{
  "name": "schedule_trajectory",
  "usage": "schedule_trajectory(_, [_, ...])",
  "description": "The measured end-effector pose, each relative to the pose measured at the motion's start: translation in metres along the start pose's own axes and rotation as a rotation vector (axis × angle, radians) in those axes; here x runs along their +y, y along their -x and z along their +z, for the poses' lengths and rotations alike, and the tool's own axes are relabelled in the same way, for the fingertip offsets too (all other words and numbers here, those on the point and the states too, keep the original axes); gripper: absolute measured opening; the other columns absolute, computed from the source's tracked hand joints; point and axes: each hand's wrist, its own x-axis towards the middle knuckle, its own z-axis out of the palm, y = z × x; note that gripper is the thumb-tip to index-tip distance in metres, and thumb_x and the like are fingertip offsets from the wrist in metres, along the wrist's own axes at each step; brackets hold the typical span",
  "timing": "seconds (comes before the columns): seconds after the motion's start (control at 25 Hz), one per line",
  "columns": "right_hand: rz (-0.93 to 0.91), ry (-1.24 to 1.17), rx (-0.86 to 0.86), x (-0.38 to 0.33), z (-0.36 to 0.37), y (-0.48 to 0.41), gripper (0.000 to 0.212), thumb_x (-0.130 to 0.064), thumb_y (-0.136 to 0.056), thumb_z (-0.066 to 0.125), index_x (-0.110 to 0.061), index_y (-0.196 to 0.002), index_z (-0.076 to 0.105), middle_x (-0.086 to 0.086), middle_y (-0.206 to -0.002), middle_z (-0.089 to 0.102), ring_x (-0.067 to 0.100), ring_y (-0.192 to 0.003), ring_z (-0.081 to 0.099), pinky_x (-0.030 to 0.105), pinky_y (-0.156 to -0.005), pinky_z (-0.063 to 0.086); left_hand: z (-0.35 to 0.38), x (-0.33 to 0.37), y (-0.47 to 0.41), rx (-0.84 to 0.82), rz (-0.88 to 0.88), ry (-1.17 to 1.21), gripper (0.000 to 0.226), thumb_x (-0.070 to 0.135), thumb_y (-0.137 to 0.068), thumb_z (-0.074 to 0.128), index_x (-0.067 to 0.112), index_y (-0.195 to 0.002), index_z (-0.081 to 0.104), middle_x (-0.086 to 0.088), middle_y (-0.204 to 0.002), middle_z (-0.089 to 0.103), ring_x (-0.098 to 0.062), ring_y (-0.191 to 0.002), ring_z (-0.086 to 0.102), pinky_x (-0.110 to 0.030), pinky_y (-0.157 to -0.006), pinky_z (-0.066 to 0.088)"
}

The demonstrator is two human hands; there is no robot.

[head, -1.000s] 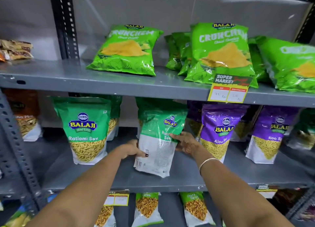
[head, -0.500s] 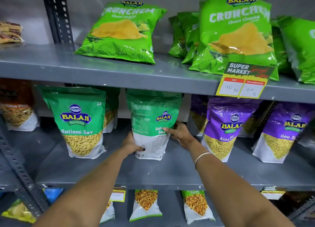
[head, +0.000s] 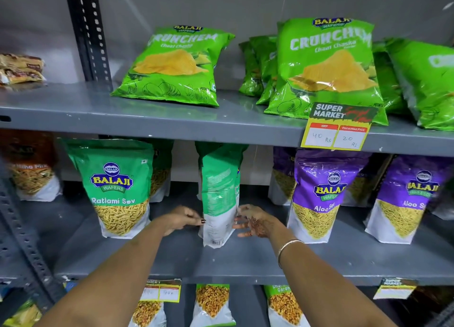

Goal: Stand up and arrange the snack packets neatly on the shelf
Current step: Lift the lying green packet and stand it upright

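Observation:
A green-and-white Ratlami Sev packet [head: 219, 191] stands upright on the middle shelf [head: 245, 260], turned so its printed back and side face me. My left hand [head: 180, 219] pinches its lower left edge with the fingertips. My right hand [head: 255, 221] rests against its lower right edge with the fingers spread. Left of it stands another Ratlami Sev packet [head: 115, 186], front facing out. To the right stand two purple Aloo Sev packets [head: 321, 194] [head: 405, 199].
Green Crunchem chip bags [head: 174, 66] [head: 329, 66] lie on the upper shelf, with a yellow price tag [head: 336, 130] on its edge. A slotted upright [head: 86, 31] rises at left. More packets [head: 212, 304] stand on the shelf below. An orange packet [head: 32, 169] sits far left.
The packet has gone from tilted to upright and turned edge-on, further back on the shelf. Both hands slid down to its lower edges, and the right hand's fingers have spread.

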Motion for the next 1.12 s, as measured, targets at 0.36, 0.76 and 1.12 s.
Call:
schedule_trajectory(0.36, [-0.105, 0.300, -0.126, 0.007, -0.002, 0.009, 0.082, -0.021, -0.073, 0.075, -0.020, -0.135, 0.022, -0.002, -0.135, 0.043, 0.018, -0.124, 0.043, 0.036, -0.086, 0.043, 0.005, 0.007, -0.003, -0.063, -0.043, 0.258, 0.044, 0.026, -0.093, 0.051, 0.007, -0.133, 0.049, -0.010, -0.149, 0.039, -0.025, -0.140, 0.032, -0.042, -0.114, 0.025])
schedule_trajectory(0.76, [-0.324, 0.184, 0.001, 0.010, -0.018, 0.001, 0.058, -0.010, -0.076, 0.073, -0.010, -0.116, 0.031, 0.005, -0.115, 0.054, 0.007, -0.092, 0.054, 0.010, -0.064, 0.049, 0.028, 0.032, -0.023, 0.084, 0.053, 0.297, 0.034, 0.025, -0.089, 0.057, 0.014, -0.121, 0.053, 0.001, -0.122, 0.057, -0.014, -0.120, 0.042, -0.032, -0.096, 0.030])
schedule_trajectory(1.12, [-0.349, 0.051, -0.016, 0.000, -0.047, -0.005, 0.063, 0.002, -0.079, 0.066, 0.000, -0.132, 0.032, 0.015, -0.132, 0.053, 0.019, -0.097, 0.060, 0.019, -0.065, 0.057, 0.031, 0.035, -0.032, 0.194, 0.084, 0.208, 0.057, 0.010, -0.075, 0.073, 0.001, -0.126, 0.050, -0.020, -0.130, 0.058, -0.023, -0.109, 0.054, -0.033, -0.101, 0.040])
